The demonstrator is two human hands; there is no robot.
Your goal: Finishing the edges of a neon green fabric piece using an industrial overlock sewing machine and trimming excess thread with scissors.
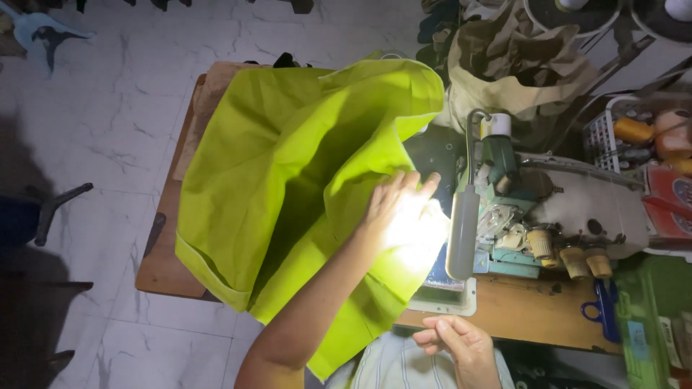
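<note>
A large lime-green fabric piece (281,180) is spread over the wooden table (162,266) and runs up to a green sewing machine (548,216). My left hand (396,205) lies flat on the fabric with fingers apart, right beside the machine's lit work area. My right hand (458,346) hovers near the table's front edge above my lap, fingers loosely curled, holding nothing that I can see. A long grey lamp (463,230) hangs over the needle area and glares on the cloth.
A beige cloth bag (519,65) sits behind the machine. A white basket with thread spools (638,130) stands at the right. Blue-handled scissors (602,310) lie on the table's right side. White marble floor (108,130) lies to the left.
</note>
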